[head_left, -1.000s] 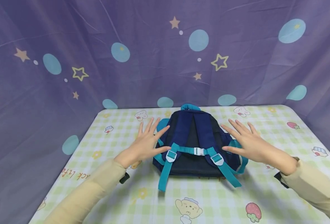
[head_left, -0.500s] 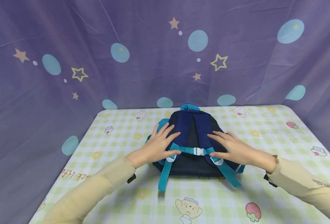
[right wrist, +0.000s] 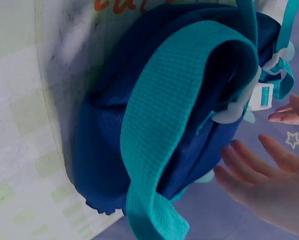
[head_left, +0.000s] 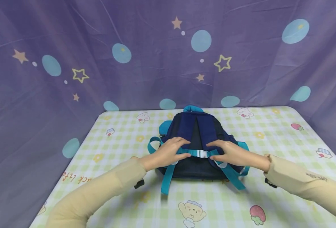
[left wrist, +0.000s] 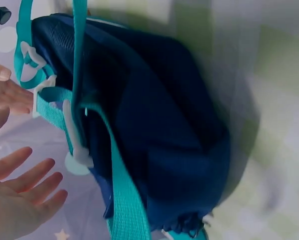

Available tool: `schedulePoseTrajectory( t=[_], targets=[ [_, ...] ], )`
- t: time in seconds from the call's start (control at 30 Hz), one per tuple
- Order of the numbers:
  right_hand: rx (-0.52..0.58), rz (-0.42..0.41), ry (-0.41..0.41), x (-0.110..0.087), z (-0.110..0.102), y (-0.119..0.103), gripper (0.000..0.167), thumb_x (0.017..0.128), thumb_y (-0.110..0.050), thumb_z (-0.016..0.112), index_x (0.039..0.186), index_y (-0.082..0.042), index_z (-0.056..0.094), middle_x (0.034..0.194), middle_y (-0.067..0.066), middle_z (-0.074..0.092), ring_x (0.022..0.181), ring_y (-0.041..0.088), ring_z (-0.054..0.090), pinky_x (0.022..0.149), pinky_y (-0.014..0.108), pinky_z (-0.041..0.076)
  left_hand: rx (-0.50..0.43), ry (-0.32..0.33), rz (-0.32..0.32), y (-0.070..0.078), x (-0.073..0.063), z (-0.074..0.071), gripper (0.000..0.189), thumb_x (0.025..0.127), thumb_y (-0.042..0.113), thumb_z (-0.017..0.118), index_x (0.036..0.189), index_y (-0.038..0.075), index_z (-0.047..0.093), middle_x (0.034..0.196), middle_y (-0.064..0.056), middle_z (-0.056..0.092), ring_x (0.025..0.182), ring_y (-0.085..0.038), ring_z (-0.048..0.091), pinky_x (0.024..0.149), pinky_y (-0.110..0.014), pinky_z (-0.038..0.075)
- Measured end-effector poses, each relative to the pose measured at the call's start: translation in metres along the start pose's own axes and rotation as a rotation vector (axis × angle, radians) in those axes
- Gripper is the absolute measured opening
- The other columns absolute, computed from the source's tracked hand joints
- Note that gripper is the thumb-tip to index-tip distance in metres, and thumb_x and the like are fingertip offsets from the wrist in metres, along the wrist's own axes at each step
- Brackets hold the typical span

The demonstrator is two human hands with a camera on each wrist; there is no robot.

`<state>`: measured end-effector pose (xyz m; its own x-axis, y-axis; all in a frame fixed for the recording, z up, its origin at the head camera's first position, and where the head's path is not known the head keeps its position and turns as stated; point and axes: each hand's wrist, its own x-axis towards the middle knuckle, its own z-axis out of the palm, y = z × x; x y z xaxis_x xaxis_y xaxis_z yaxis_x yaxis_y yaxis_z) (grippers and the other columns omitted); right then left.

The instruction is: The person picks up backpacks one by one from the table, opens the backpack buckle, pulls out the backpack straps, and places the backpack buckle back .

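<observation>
My left hand (head_left: 169, 153) and right hand (head_left: 234, 154), fingers loose, holding nothing, flank the white buckle (head_left: 202, 154); the backpack (head_left: 194, 170) lies under it, straps (head_left: 207, 127) up, probably so the buckle faces me.

My sleeves (head_left: 105, 183) are cream, the backpack (head_left: 196, 139) navy and black with teal straps (head_left: 168, 180) and a white buckle (head_left: 202, 154), the tablecloth (head_left: 227, 202) green-and-white checked with pink strawberries (head_left: 257, 212) and yellow flowers (head_left: 98, 158), and the curtain (head_left: 150, 82) purple, scattered with pale-blue ovals (head_left: 201, 41) and peach and yellow stars (head_left: 177, 23).
</observation>
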<state>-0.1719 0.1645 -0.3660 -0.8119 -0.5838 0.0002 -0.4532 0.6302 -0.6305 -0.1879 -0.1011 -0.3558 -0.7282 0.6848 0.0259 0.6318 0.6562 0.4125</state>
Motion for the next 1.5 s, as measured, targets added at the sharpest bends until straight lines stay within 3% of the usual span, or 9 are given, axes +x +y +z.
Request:
schedulePoseTrajectory(
  t=[0.17,0.4,0.73,1.0,1.33,1.5],
  targets=[
    [0.061,0.010,-0.020,0.007,0.003,0.002,0.046,0.092,-0.018,0.069,0.129,0.008,0.057,0.127,0.025,0.058,0.112,0.039,0.058,0.085,0.047,0.052,-0.120,-0.018,-0.032,0.002,0.006,0.007,0.045,0.097,0.025,0.063,0.133,-0.001,0.056,0.129,-0.016,0.057,0.122,-0.032,0.053,0.102,-0.043,0.044],
    [0.108,0.004,-0.052,0.014,0.004,0.008,0.042,0.090,-0.012,0.069,0.124,0.010,0.060,0.121,0.025,0.062,0.112,0.040,0.059,0.087,0.046,0.053,-0.229,-0.021,-0.034,0.000,0.014,0.014,0.041,0.097,0.020,0.064,0.131,-0.002,0.058,0.129,-0.016,0.059,0.124,-0.030,0.053,0.104,-0.041,0.043],
    [0.148,-0.016,-0.068,0.019,0.010,0.011,0.036,0.088,-0.006,0.071,0.119,0.011,0.062,0.114,0.022,0.066,0.105,0.036,0.063,0.083,0.041,0.055,-0.262,-0.064,-0.013,0.001,0.025,0.020,0.033,0.096,0.013,0.064,0.126,-0.001,0.062,0.124,-0.014,0.064,0.116,-0.025,0.059,0.098,-0.034,0.047],
    [0.133,-0.041,-0.075,0.025,0.015,0.014,0.032,0.087,-0.002,0.071,0.115,0.011,0.064,0.111,0.020,0.067,0.100,0.032,0.064,0.081,0.036,0.055,-0.230,-0.117,-0.018,0.001,0.031,0.029,0.030,0.096,0.014,0.064,0.122,0.001,0.065,0.115,-0.012,0.067,0.104,-0.023,0.063,0.087,-0.025,0.049],
    [0.152,-0.015,-0.030,0.026,0.013,0.013,0.019,0.085,0.005,0.070,0.103,0.009,0.068,0.099,0.015,0.069,0.086,0.024,0.065,0.069,0.028,0.055,-0.253,-0.227,-0.057,-0.002,0.036,0.027,0.032,0.099,0.016,0.060,0.129,0.005,0.063,0.115,-0.011,0.065,0.087,-0.015,0.058,0.073,-0.021,0.045],
    [0.161,-0.009,-0.006,0.024,0.011,0.010,0.017,0.085,0.006,0.070,0.102,0.008,0.068,0.096,0.013,0.068,0.086,0.025,0.064,0.070,0.029,0.055,-0.255,-0.231,-0.069,-0.003,0.038,0.026,0.030,0.099,0.017,0.061,0.126,0.006,0.062,0.106,-0.009,0.064,0.078,-0.013,0.053,0.069,-0.022,0.042]
  ],
)
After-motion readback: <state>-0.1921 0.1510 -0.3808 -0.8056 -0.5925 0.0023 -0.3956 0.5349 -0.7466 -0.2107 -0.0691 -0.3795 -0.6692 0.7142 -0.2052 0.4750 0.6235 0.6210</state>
